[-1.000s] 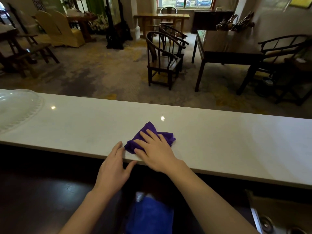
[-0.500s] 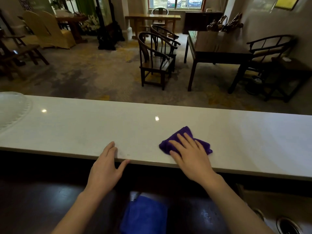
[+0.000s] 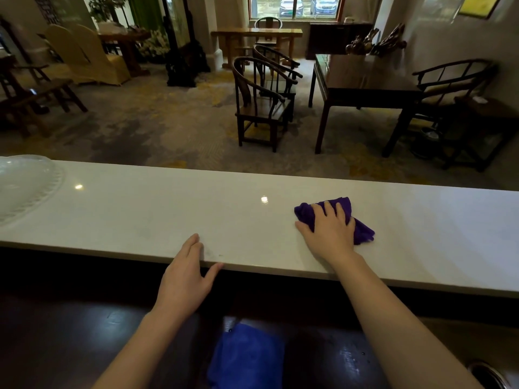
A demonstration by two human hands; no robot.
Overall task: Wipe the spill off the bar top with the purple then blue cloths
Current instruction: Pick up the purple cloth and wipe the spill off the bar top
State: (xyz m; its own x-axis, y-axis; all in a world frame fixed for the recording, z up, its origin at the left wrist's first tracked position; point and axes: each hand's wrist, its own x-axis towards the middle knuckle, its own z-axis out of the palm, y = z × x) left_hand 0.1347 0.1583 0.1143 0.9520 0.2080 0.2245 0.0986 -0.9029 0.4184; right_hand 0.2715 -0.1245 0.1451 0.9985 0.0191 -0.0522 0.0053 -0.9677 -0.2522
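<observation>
A long white bar top (image 3: 140, 214) runs across the view. My right hand (image 3: 328, 234) presses flat on a crumpled purple cloth (image 3: 362, 228) lying right of centre on the bar top, covering most of it. My left hand (image 3: 186, 273) rests at the bar's near edge with fingers on top and thumb spread, holding nothing. A blue cloth (image 3: 247, 357) lies on the dark lower counter below, between my forearms. No spill is clearly visible on the white surface.
A white ridged dish (image 3: 25, 186) sits at the bar's far left. A round metal fitting (image 3: 488, 374) shows at the lower right of the dark counter. Beyond the bar are dark wooden chairs (image 3: 261, 105) and a table (image 3: 362, 85) on carpet.
My right hand has slid the purple cloth to the right along the bar top and a little farther from the near edge. My left hand has stayed at the near edge.
</observation>
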